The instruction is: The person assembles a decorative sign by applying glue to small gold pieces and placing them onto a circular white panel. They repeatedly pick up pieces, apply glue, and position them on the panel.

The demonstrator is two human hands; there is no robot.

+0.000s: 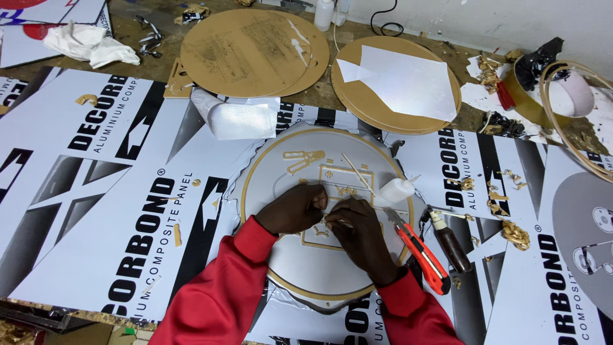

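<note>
Two hands meet over the middle of a round silver plaque (300, 255) with a gold rim, which lies flat on printed white panels (121, 185) covering the workbench. Left hand (295, 209) is curled into a loose fist, knuckles up, its fingertips pressing down on the plaque beside the gold cut-out pieces (338, 185) set in the centre. Right hand (361, 233) lies just beside it, fingers pinched on a small pale gold piece (332, 222) right at the plaque's surface; the two hands nearly touch. Both sleeves are red.

Just right of the plaque lies an orange utility knife (424, 255), near the right wrist, with a dark-handled tool (450, 246) beside it. One small white squeeze bottle (397, 189) rests on its side at the plaque's right edge, and a thin stick (357, 174) lies across the plaque above the hands. Farther back sit stacks of round brown discs (252, 51), one stack (396, 86) carrying a white sheet, and a crumpled white cloth (89, 43) at the far left. Gold scraps (514, 233) litter the panels to the right.
</note>
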